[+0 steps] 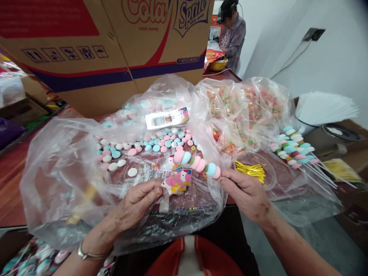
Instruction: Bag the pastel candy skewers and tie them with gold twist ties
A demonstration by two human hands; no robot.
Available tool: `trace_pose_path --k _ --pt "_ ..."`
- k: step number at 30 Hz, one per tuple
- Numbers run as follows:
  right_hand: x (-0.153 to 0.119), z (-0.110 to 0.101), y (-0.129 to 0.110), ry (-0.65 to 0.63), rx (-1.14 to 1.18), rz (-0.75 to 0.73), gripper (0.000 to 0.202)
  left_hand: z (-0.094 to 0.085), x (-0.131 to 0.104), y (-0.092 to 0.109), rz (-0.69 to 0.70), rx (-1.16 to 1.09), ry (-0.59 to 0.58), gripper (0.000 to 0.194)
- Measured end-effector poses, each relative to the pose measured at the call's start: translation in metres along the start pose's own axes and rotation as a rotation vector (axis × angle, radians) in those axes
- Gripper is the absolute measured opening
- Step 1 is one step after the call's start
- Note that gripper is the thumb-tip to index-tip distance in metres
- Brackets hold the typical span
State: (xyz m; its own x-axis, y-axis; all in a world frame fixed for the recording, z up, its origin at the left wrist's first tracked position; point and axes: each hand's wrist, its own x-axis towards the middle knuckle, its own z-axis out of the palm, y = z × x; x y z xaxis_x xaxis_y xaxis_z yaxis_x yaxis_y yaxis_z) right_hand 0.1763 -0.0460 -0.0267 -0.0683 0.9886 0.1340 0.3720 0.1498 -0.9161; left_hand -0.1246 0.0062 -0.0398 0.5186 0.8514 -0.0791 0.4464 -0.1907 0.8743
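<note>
My left hand is closed on the edge of a printed card with pink and yellow shapes, thumb on top. In my right hand, thumb and fingers pinch the lower end of a candy skewer strung with pink, blue and green pieces. The skewer slants up to the left, its far end above the cards. Loose pink, blue and white candies lie behind my hands on clear plastic. A stack of printed labels rests on the plastic bag further back.
A large cardboard box stands at the back left. Bags of gummy candy, gold twist ties and finished skewers are on the right. White bags lie beyond. Another person is at the back. Wrapped candies fill a box lower left.
</note>
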Motion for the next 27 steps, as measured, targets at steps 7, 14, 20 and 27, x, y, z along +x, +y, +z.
trace_pose_path --k 7,14,20,27 --pt "0.004 0.027 -0.006 0.004 0.240 0.139 0.029 0.012 0.003 0.008 0.151 -0.006 -0.010 0.020" --pt "0.004 0.004 0.000 -0.045 0.041 -0.014 0.029 0.005 0.000 -0.004 0.096 0.042 0.086 0.031" --pt "0.007 -0.028 0.002 -0.075 -0.170 -0.225 0.022 -0.003 0.001 -0.002 0.131 -0.024 -0.001 0.030" --pt "0.012 -0.035 0.001 -0.186 -0.295 -0.336 0.026 -0.010 0.005 -0.002 0.024 -0.057 -0.070 0.033"
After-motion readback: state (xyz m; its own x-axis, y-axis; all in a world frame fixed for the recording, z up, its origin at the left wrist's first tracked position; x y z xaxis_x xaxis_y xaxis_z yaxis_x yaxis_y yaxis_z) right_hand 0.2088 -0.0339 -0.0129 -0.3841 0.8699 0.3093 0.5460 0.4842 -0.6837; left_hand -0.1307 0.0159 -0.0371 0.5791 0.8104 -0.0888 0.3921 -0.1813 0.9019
